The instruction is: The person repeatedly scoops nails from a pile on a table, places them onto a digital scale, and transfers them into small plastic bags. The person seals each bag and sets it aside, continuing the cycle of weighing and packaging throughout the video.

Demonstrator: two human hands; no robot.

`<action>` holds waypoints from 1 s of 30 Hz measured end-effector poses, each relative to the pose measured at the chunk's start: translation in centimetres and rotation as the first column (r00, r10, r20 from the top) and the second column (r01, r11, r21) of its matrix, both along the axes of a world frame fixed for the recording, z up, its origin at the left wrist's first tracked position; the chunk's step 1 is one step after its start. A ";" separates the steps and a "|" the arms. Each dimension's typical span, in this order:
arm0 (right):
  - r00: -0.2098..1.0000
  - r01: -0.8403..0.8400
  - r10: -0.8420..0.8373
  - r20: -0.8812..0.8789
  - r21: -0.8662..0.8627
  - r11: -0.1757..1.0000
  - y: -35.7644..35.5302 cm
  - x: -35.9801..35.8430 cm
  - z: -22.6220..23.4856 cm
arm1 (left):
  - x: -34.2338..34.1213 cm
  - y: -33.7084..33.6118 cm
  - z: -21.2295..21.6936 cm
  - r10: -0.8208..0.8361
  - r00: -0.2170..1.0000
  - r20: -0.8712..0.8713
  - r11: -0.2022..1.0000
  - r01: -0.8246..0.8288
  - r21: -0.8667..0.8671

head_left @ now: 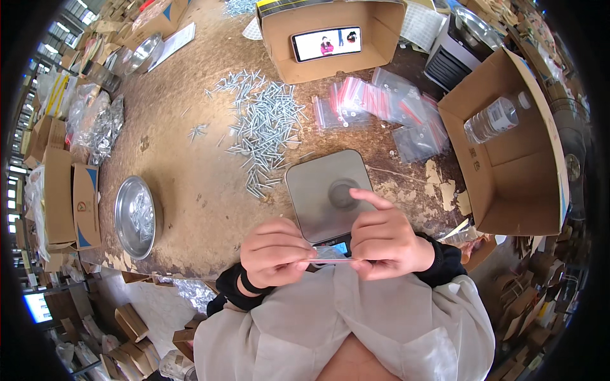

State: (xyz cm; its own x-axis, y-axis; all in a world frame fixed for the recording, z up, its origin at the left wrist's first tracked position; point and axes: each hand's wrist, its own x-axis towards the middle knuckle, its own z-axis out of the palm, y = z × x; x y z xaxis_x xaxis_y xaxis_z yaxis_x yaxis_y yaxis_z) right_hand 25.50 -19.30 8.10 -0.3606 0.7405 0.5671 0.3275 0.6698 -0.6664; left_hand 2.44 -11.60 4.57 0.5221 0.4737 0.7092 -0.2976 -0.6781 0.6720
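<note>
Head view: left hand point(274, 253) and right hand point(383, 241) both pinch a small clear bag point(332, 256) between them, fingers closed on its edge, just before the scale point(327, 190). A loose pinch could spill it; screws point(267, 127) lie beyond.

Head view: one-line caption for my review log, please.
Both hands, left hand and right hand, pinch a small clear bag above a scale beside loose screws.
</note>
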 end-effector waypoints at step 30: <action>0.993 0.113 -0.101 0.068 -0.216 0.970 0.4 -2.0 -0.1 | 0.3 -1.1 -0.6 0.038 0.948 -0.317 0.980 -0.097 -0.174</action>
